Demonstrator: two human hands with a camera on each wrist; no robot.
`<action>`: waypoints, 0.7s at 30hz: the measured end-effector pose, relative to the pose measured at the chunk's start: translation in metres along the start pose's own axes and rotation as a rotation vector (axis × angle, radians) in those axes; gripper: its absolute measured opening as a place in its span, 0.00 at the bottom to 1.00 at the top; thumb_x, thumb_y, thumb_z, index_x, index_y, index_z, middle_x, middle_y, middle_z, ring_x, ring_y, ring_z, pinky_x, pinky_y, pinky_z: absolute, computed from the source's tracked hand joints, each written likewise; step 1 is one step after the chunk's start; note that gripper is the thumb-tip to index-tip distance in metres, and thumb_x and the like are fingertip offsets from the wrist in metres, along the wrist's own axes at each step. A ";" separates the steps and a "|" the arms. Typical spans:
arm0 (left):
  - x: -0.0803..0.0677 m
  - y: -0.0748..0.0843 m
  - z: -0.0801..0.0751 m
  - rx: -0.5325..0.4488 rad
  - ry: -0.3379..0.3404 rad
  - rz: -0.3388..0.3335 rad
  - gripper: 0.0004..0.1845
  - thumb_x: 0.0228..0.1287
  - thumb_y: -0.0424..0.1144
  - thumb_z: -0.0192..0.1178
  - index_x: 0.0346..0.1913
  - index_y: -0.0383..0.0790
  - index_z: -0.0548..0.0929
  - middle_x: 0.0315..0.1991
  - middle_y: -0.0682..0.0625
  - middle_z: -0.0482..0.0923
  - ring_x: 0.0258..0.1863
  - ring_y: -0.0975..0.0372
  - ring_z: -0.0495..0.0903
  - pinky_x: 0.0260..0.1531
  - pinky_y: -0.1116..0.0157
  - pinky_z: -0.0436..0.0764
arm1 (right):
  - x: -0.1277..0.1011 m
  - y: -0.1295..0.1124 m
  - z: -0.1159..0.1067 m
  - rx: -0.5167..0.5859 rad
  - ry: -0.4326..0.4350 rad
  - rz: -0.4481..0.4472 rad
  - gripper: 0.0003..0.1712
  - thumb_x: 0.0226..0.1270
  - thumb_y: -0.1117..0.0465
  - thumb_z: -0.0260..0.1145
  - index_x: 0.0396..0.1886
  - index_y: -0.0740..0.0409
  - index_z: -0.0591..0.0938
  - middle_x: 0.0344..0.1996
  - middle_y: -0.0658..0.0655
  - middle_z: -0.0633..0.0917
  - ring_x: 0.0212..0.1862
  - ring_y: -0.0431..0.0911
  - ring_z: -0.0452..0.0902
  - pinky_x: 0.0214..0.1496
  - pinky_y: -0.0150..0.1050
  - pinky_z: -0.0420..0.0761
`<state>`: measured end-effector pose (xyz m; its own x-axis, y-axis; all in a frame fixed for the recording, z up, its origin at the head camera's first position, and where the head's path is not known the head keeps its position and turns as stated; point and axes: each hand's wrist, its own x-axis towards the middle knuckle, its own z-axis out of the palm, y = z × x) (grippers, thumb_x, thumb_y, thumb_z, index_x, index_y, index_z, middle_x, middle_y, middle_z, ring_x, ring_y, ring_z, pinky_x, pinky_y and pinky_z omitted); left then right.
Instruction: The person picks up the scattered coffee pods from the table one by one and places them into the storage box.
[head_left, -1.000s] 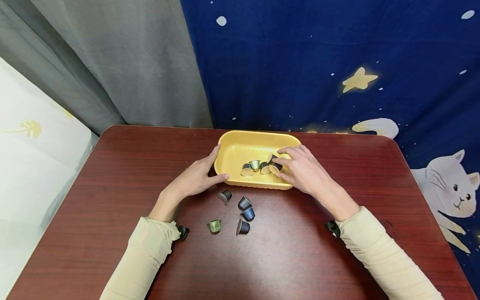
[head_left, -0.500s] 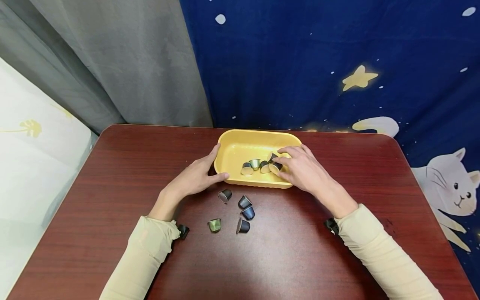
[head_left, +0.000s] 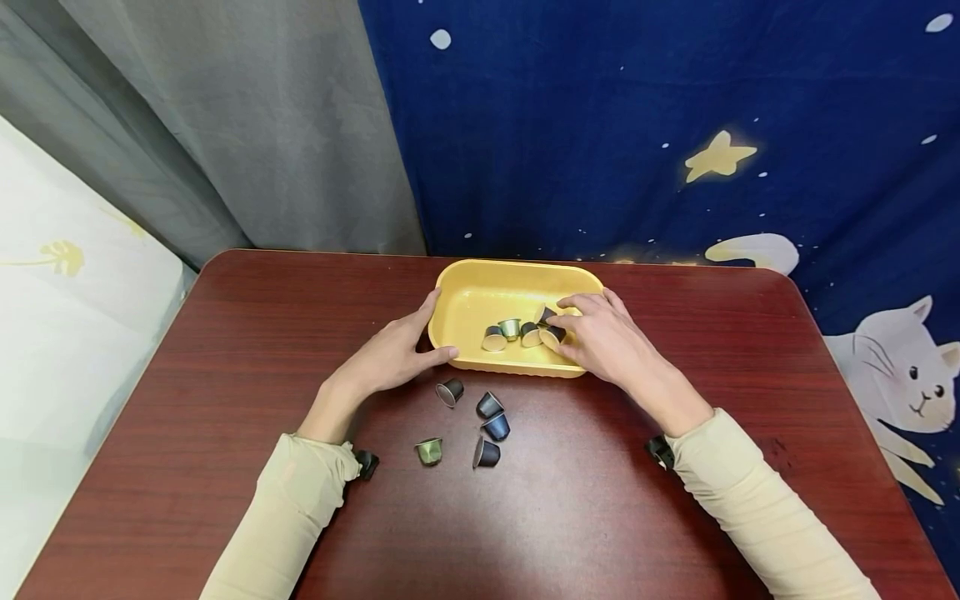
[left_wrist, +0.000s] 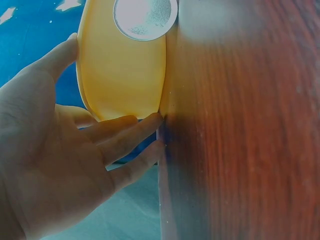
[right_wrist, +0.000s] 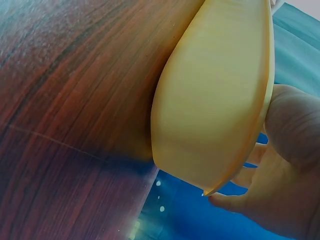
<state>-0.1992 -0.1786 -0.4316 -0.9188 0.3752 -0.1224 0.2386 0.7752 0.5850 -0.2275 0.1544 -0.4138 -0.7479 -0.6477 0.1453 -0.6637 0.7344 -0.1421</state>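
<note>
Yellow tray (head_left: 480, 300) sits on the table (head_left: 225, 350), four capsules (head_left: 517, 333) inside it. My left hand (head_left: 390, 358) grasps its left end; my right hand (head_left: 607, 337) grasps its right end. Five loose capsules (head_left: 483, 425) lie just before it.

ten capsules (head_left: 488, 405) – one tray (head_left: 480, 297), two hands (head_left: 386, 358)

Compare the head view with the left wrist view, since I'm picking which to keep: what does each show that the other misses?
Only the head view shows the right hand at the yellow tray's right end, the capsules inside it, and five loose capsules on the table. Only the left wrist view shows the tray's outer wall close up. Both show the left hand holding the tray's left end.
</note>
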 end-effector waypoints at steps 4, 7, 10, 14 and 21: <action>0.000 0.000 0.000 0.003 0.003 0.003 0.55 0.64 0.70 0.54 0.80 0.50 0.37 0.79 0.48 0.48 0.73 0.54 0.61 0.69 0.52 0.64 | 0.000 0.000 0.000 0.005 -0.003 0.008 0.21 0.57 0.57 0.75 0.51 0.53 0.88 0.57 0.61 0.81 0.62 0.55 0.72 0.70 0.65 0.54; 0.000 0.000 0.001 0.003 0.004 0.005 0.55 0.64 0.71 0.54 0.80 0.50 0.37 0.78 0.48 0.48 0.73 0.54 0.61 0.69 0.52 0.63 | 0.000 0.000 0.000 0.008 -0.003 0.011 0.20 0.57 0.57 0.75 0.51 0.53 0.88 0.57 0.61 0.81 0.62 0.56 0.72 0.70 0.65 0.54; 0.000 0.000 0.001 0.001 0.006 0.008 0.55 0.63 0.71 0.54 0.80 0.50 0.37 0.78 0.48 0.49 0.73 0.54 0.61 0.69 0.52 0.63 | 0.000 -0.001 0.000 0.011 -0.005 0.017 0.20 0.57 0.57 0.75 0.51 0.53 0.88 0.57 0.62 0.81 0.62 0.56 0.73 0.71 0.65 0.53; -0.001 -0.001 0.001 0.002 0.010 0.012 0.55 0.64 0.71 0.54 0.80 0.51 0.37 0.78 0.48 0.49 0.73 0.54 0.61 0.69 0.52 0.63 | 0.000 -0.001 0.000 0.008 -0.012 0.029 0.20 0.57 0.56 0.75 0.51 0.53 0.88 0.57 0.61 0.81 0.63 0.56 0.72 0.71 0.64 0.53; -0.001 -0.001 0.002 0.001 0.011 0.013 0.55 0.64 0.71 0.54 0.80 0.51 0.37 0.78 0.48 0.49 0.73 0.54 0.61 0.69 0.52 0.63 | 0.000 -0.002 0.000 0.005 -0.028 0.042 0.21 0.58 0.56 0.75 0.52 0.53 0.88 0.58 0.61 0.81 0.64 0.55 0.71 0.72 0.64 0.52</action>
<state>-0.1984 -0.1787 -0.4334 -0.9192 0.3794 -0.1060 0.2506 0.7709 0.5856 -0.2266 0.1528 -0.4131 -0.7750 -0.6220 0.1115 -0.6319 0.7600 -0.1523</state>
